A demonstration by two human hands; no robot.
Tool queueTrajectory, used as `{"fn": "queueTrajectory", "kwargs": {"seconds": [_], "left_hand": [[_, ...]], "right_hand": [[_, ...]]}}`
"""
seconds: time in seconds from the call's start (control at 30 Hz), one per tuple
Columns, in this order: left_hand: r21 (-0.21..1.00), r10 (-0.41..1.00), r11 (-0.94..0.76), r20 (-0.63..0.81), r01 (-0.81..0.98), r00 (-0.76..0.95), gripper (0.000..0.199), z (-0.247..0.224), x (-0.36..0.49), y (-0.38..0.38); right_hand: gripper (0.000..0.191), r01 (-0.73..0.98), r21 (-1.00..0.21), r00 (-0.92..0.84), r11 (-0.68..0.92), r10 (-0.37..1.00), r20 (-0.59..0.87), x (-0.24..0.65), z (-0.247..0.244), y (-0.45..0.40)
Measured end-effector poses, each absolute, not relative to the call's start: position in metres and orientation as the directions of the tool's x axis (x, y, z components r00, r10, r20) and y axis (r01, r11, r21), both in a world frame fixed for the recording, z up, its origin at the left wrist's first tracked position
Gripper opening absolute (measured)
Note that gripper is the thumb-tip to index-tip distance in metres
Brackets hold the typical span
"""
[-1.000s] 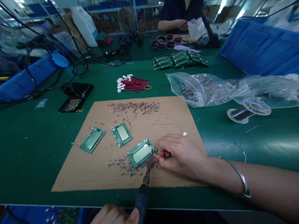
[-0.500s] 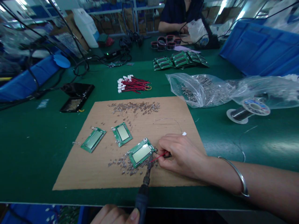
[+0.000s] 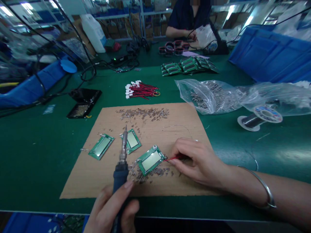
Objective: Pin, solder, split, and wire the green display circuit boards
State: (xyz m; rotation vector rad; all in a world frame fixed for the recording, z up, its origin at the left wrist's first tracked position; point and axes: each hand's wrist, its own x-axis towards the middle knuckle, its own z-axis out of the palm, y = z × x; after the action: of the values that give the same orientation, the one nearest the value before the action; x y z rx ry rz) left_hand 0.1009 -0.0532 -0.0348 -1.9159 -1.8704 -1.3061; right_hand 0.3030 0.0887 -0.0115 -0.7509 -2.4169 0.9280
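Note:
My left hand (image 3: 114, 207) is wrapped round the dark handle of a soldering iron (image 3: 120, 168), whose tip points up and away over the cardboard. Pinched in my right hand (image 3: 194, 158) is a red wire (image 3: 173, 158), its end at the right corner of a green circuit board (image 3: 150, 160) with a pale display. That board lies on scattered small metal bits. A second circuit board (image 3: 133, 139) is partly hidden behind the iron, and a third circuit board (image 3: 101, 146) lies further left. A thin strand of solder (image 3: 181, 126) rests beyond my right hand.
Cardboard (image 3: 80, 181) covers the green table's middle. Beyond it lie red-and-black wires (image 3: 143, 89), stacked circuit boards (image 3: 189, 65) and a plastic bag of metal parts (image 3: 213, 95). A solder spool (image 3: 259, 117) stands right, a black box (image 3: 84, 103) left. A co-worker (image 3: 187, 19) sits opposite.
My left hand has lifted the soldering iron away from the board's right corner, up and to the left. My right hand keeps the red wire at the board. The view has shifted slightly.

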Motion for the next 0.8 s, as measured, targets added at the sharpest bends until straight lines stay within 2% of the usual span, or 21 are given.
{"fn": "queueTrajectory", "kwargs": {"seconds": [0.1, 0.17, 0.33, 0.47, 0.6, 0.73, 0.8], "left_hand": [[0.426, 0.743, -0.209, 0.654, 0.88, -0.14, 0.034, -0.031, 0.113, -0.033], [0.411, 0.783, -0.197, 0.613, 0.89, -0.11, 0.034, -0.032, 0.116, -0.025], [0.387, 0.798, -0.171, 0.594, 0.906, -0.103, 0.029, -0.037, 0.115, -0.022], [0.3, 0.758, -0.195, 0.65, 0.934, -0.051, 0.035, -0.039, 0.113, -0.024], [0.328, 0.77, -0.172, 0.633, 0.929, -0.081, 0.035, -0.039, 0.113, -0.023], [0.322, 0.786, -0.152, 0.612, 0.934, -0.083, 0.034, -0.04, 0.115, -0.023], [0.321, 0.786, -0.147, 0.612, 0.936, -0.086, 0.034, -0.041, 0.115, -0.022]], "right_hand": [[0.011, 0.256, -0.753, -0.718, 0.607, 0.64, 0.272, 0.305, -0.007, 0.087], [0.015, 0.255, -0.762, -0.715, 0.596, 0.647, 0.266, 0.304, -0.004, 0.084], [0.025, 0.388, -0.696, -0.729, 0.604, 0.663, 0.17, 0.301, -0.003, 0.079], [0.023, 0.435, -0.675, -0.713, 0.597, 0.686, 0.147, 0.301, -0.01, 0.078], [0.023, 0.406, -0.677, -0.722, 0.615, 0.67, 0.176, 0.299, -0.017, 0.081], [0.003, 0.413, -0.704, -0.704, 0.577, 0.693, 0.155, 0.292, -0.018, 0.084], [0.008, 0.41, -0.693, -0.72, 0.594, 0.676, 0.154, 0.289, -0.017, 0.083]]}}
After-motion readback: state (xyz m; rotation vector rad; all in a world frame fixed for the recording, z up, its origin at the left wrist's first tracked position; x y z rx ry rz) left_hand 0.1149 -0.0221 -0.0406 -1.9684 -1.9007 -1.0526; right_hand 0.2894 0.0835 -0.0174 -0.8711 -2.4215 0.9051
